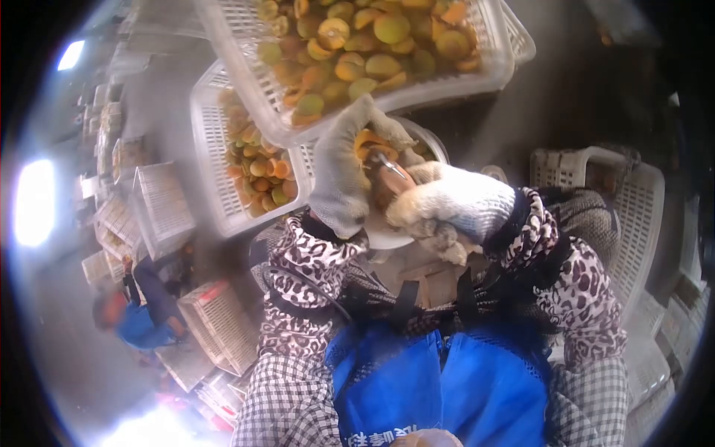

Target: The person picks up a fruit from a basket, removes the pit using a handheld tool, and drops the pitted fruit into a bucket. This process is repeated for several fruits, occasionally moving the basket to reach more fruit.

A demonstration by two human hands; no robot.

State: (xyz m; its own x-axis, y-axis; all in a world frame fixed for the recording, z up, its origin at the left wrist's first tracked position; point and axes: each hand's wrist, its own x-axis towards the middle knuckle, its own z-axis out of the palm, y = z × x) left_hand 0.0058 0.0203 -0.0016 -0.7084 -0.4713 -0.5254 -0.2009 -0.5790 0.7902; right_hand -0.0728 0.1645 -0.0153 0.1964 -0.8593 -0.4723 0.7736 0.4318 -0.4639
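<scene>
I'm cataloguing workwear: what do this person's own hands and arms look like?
The left hand and right hand wear off-white knitted gloves with grimy patches. Leopard-print sleeves come next, then black-and-white gingham sleeves higher up.

Left hand [339, 175]: I see from my station a knitted glove [348, 141], off-white to grey. Right hand [465, 205]: I register a matching pale glove [485, 195], bulky and darker-stained at the fingers. Both forearms carry loose sleeves [298, 257] in leopard print, dark spots on a whitish ground. A black band [516, 221] encircles the right wrist. Adjoining the sleeves, I note black-and-white checked cloth [290, 391]. A thin dark cord [325, 296] curves along the left sleeve. Torso: I identify a bright blue garment [495, 387] with a vertical centre line and white characters [380, 436], partly cut off at the lower edge.
</scene>
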